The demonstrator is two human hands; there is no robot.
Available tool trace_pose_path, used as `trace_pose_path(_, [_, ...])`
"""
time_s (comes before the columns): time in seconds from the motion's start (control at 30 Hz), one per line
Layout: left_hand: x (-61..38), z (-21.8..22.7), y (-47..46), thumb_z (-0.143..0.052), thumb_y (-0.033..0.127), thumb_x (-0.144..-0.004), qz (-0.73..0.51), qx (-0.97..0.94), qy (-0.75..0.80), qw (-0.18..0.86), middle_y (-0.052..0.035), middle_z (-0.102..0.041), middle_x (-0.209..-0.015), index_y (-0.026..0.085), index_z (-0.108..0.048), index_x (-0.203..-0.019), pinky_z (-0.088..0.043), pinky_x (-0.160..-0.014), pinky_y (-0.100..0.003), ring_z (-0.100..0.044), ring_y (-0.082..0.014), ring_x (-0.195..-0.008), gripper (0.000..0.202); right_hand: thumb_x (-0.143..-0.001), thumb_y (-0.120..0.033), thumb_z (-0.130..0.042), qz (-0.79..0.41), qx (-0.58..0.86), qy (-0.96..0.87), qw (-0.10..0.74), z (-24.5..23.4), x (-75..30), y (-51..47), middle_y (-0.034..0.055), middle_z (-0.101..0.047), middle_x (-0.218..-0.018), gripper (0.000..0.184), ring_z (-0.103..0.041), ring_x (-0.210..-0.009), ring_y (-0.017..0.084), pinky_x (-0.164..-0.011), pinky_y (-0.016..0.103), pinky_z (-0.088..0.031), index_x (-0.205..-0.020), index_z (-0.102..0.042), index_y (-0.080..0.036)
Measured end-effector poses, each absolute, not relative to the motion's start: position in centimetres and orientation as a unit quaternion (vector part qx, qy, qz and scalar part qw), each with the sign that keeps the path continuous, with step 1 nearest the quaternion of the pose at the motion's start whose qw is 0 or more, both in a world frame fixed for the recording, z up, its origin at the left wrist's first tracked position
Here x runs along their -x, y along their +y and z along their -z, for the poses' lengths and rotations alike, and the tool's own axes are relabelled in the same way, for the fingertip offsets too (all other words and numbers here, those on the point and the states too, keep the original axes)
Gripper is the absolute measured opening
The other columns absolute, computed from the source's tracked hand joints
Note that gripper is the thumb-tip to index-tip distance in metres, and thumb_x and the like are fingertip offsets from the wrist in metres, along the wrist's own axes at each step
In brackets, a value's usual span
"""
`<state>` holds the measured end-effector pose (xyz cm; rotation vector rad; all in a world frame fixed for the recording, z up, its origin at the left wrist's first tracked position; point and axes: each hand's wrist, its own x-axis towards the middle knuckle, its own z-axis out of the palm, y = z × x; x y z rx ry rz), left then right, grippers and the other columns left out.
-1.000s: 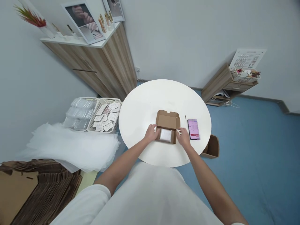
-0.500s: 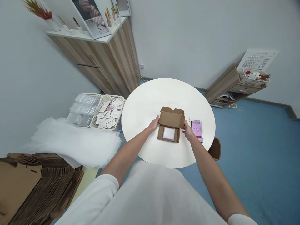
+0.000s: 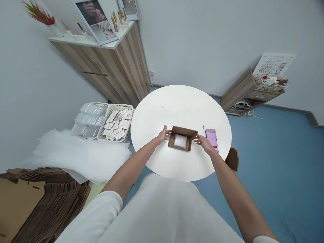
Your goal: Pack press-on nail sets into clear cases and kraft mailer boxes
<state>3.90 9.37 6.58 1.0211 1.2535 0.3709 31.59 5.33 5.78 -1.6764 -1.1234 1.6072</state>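
Where the near left corner fills up, a stack of flattened brown cardboard (image 3: pixel 60 206); just beyond it, a spread of filmy white sheets (image 3: pixel 83 158); farther off, clear plastic packs (image 3: pixel 88 118), then printed slips (image 3: pixel 117 125) in a basket to their right. Next, the round white table (image 3: pixel 182 101). Left hand (image 3: pixel 162 136) at the box's left side, thumb up and apart from the fingers, clamped on nothing. Small brown box (image 3: pixel 184 132) on the table between the hands, lid raised along its far edge; white packet (image 3: pixel 180 141) lying inside. Right hand (image 3: pixel 204 143) at the box's right side, fingers loosely extended and apart; cannot tell whether fingertips press the cardboard. Phone (image 3: pixel 211 135) just right of that hand, lit. Past the table's right edge, a brown carton (image 3: pixel 232 160). Progress, as judged: box formed, packet already in; lid not yet down, so closing remains.
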Motion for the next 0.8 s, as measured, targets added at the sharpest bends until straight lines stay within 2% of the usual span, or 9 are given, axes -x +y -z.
trace_pose_path(0.1, [-3.1,-6.6,8.9,0.0,0.069,-0.073,-0.147,-0.441,0.541,0.701,-0.0067,-0.05,-0.117,0.022,-0.041,-0.123,-0.039,-0.079,-0.03,-0.049,-0.0206,-0.102,0.08,-0.08,-0.047,-0.032,-0.622,0.63,-0.37,0.281,-5.9,-31.7,4.4,0.0048,-0.059,-0.1,0.047,-0.059,-0.086,0.016,-0.078,0.029,-0.043,-0.12,-0.046,-0.025])
trace_pose_path(0.17, [-2.6,-6.6,8.5,-0.006,0.07,-0.073,-0.131,-0.435,0.532,0.714,-0.0062,-0.05,-0.117,0.024,-0.042,-0.121,-0.039,-0.078,-0.03,-0.05,-0.0207,-0.101,0.075,-0.081,-0.055,-0.026,-0.647,0.626,-0.339,0.274,-6.1,-31.6,3.9,0.0069,-0.059,-0.101,0.054,-0.06,-0.086,0.018,-0.076,0.028,-0.045,-0.121,-0.044,-0.025])
trace_pose_path(0.23, [-2.2,-6.8,8.1,-0.015,0.07,-0.073,-0.122,-0.429,0.529,0.721,-0.0063,-0.05,-0.118,0.025,-0.045,-0.118,-0.04,-0.077,-0.029,-0.051,-0.0209,-0.1,0.07,-0.079,-0.059,-0.027,-0.671,0.616,-0.319,0.262,-6.5,-31.4,3.4,0.0081,-0.057,-0.104,0.056,-0.061,-0.087,0.019,-0.074,0.028,-0.047,-0.121,-0.044,-0.024])
trace_pose_path(0.43, [-1.9,-7.5,7.3,-0.04,0.066,-0.069,-0.111,-0.423,0.528,0.728,-0.0079,-0.049,-0.117,0.023,-0.053,-0.105,-0.044,-0.07,-0.028,-0.057,-0.0199,-0.088,0.057,-0.077,-0.05,-0.046,-0.705,0.588,-0.309,0.249,-8.0,-30.3,2.4,0.0055,-0.05,-0.119,0.042,-0.06,-0.089,0.019,-0.076,0.027,-0.048,-0.112,-0.048,-0.027])
trace_pose_path(0.57, [-2.1,-7.7,6.7,-0.047,0.058,-0.069,-0.11,-0.441,0.524,0.72,-0.0054,-0.053,-0.108,0.023,-0.056,-0.094,-0.046,-0.066,-0.026,-0.059,-0.018,-0.083,0.044,-0.078,-0.041,-0.049,-0.716,0.574,-0.315,0.243,-8.6,-30.0,2.0,0.0034,-0.048,-0.123,0.033,-0.06,-0.091,0.018,-0.078,0.027,-0.048,-0.108,-0.051,-0.027])
trace_pose_path(0.7, [-2.5,-7.9,6.2,-0.048,0.053,-0.072,-0.13,-0.423,0.527,0.726,-0.0045,-0.052,-0.107,0.023,-0.054,-0.095,-0.048,-0.066,-0.025,-0.059,-0.0158,-0.079,0.039,-0.079,-0.053,-0.038,-0.727,0.574,-0.287,0.246,-9.0,-30.0,1.9,0.0073,-0.048,-0.121,0.043,-0.059,-0.092,0.02,-0.077,0.031,-0.05,-0.11,-0.049,-0.025])
trace_pose_path(0.8, [-2.8,-8.1,6.6,-0.048,0.052,-0.074,-0.138,-0.369,0.52,0.758,-0.0059,-0.051,-0.105,0.021,-0.051,-0.097,-0.049,-0.068,-0.027,-0.059,-0.0128,-0.069,0.039,-0.076,-0.059,-0.039,-0.729,0.581,-0.27,0.24,-9.4,-29.9,2.4,0.0101,-0.049,-0.117,0.052,-0.061,-0.088,0.021,-0.075,0.033,-0.051,-0.113,-0.045,-0.023])
